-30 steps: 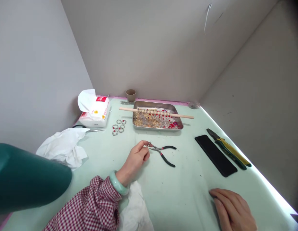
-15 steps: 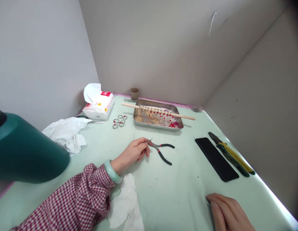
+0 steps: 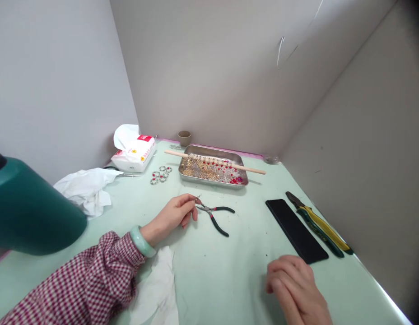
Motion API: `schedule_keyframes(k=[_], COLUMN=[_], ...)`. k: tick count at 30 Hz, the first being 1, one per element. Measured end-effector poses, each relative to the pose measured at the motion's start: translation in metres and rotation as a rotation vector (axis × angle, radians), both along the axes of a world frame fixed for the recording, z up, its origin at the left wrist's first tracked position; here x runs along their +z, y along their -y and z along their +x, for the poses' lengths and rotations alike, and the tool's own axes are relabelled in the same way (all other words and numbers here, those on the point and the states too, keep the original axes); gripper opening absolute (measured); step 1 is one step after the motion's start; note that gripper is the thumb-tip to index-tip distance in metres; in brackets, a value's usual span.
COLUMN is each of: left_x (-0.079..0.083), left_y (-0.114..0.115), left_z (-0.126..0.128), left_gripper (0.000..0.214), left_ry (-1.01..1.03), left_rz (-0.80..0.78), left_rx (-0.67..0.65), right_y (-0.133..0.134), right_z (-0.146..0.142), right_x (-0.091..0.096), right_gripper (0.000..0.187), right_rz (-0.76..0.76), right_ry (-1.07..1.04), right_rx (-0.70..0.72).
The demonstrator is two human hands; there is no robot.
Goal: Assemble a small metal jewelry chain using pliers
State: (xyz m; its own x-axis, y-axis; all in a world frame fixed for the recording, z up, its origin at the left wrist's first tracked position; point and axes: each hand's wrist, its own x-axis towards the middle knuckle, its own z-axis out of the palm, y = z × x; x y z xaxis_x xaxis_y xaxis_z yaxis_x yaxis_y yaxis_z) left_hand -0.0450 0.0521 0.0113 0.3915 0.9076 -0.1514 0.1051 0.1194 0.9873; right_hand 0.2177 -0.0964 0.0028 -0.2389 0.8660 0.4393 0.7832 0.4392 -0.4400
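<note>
My left hand is closed in a pinch, and a tiny wire loop pokes out from its fingertips. Right beside those fingers lie the jaws of small black-handled pliers, their handles spread on the table. I cannot tell whether the fingers touch the jaws. My right hand is low on the right, its fingers curled together; whatever may be in them is hidden. Behind my left hand lie several beaded wire rings with red beads. A metal tray holds gold, clear and red beads, with a wooden stick across it.
To the right are a black slab and yellow-green pliers. A green bottle, crumpled tissue and a tissue pack stand left. More tissue lies by my left sleeve. A small cup is at the back.
My right hand has moved up and inward from the lower right, its fingers curling more. My left hand keeps its pinch beside the pliers. The whole view has shifted slightly.
</note>
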Motion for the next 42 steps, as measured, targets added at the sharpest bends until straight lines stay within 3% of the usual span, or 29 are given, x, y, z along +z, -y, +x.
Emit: schedule_keyframes(k=[4, 6, 8, 10, 12, 16, 20, 25, 33, 36, 40, 42], left_x=[-0.002, -0.003, -0.005, -0.007, -0.008, -0.010, -0.007, -0.003, -0.007, -0.007, -0.008, -0.009], left_y=[0.000, -0.001, -0.001, -0.002, -0.003, -0.007, -0.008, -0.006, -0.005, -0.005, -0.005, -0.005], left_z=[0.000, -0.001, -0.001, -0.002, -0.002, -0.003, -0.003, -0.002, -0.003, -0.003, -0.003, -0.003], left_gripper=[0.017, 0.018, 0.020, 0.021, 0.021, 0.019, 0.018, 0.017, 0.017, 0.018, 0.022, 0.025], left_ry=[-0.015, -0.025, -0.038, -0.043, -0.033, -0.004, 0.034, 0.013, -0.001, -0.003, -0.002, -0.045], left_rz=[0.028, 0.041, 0.053, 0.053, 0.045, 0.014, -0.050, -0.030, -0.024, -0.022, -0.003, 0.046], left_rx=[-0.012, -0.032, -0.050, -0.057, -0.052, -0.046, -0.002, -0.019, -0.024, -0.029, -0.044, -0.050], right_y=[-0.037, -0.062, -0.089, -0.114, -0.132, -0.144, -0.142, -0.140, -0.142, -0.141, -0.137, -0.134], right_z=[-0.039, -0.057, -0.073, -0.083, -0.088, -0.083, -0.076, -0.076, -0.070, -0.067, -0.068, -0.072], right_x=[0.011, 0.010, 0.011, 0.014, 0.015, 0.009, 0.002, 0.000, 0.001, -0.001, -0.011, -0.016], right_gripper=[0.029, 0.033, 0.033, 0.028, 0.045, 0.069, 0.077, 0.087, 0.083, 0.075, 0.021, 0.016], right_rz=[-0.027, -0.166, -0.343, -0.596, -0.768, -0.915, -0.934, -0.929, -0.824, -0.593, -0.011, 0.124], right_ry=[-0.291, -0.518, -0.875, -1.274, -1.534, -1.710, -1.720, -1.677, -1.509, -1.311, -0.577, -0.393], right_rx=[0.013, -0.011, -0.053, 0.086, 0.263, 0.442, 0.494, 0.422, 0.498, 0.429, 0.191, 0.108])
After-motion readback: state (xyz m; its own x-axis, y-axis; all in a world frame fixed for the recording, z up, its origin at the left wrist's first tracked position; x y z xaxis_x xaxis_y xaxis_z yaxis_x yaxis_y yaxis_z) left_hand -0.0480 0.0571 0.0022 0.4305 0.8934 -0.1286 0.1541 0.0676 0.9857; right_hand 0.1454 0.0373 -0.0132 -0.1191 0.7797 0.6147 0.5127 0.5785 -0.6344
